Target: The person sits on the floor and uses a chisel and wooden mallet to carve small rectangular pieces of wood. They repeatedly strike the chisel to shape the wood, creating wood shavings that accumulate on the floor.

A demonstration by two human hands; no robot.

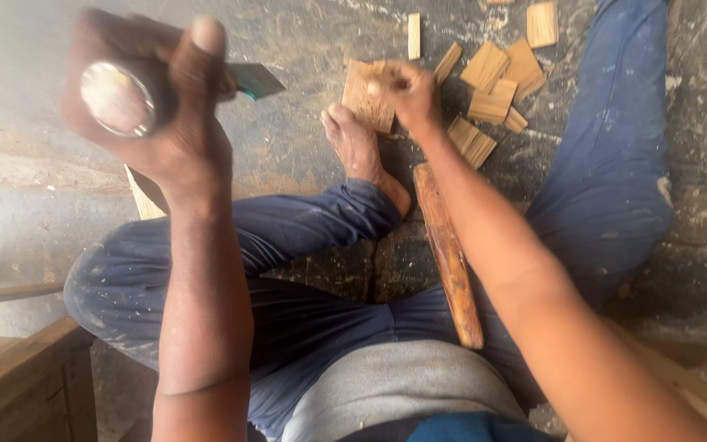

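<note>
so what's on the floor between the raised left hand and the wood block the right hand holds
In the head view, between the left hand and the wood block under the right hand: bare dusty floor and the person's bare foot.

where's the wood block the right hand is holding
In the head view, the wood block sits upper centre on the floor, under the right hand, just beyond the bare foot and left of the scattered wood pieces.

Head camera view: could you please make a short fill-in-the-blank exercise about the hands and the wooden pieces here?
1. The left hand is raised and grips a tool with a flat ____ blade.
2. The right hand rests on a flat square wooden ____ on the floor.
3. A long brown wooden stick lies between the person's ____.

Missing words: metal; block; legs
</note>
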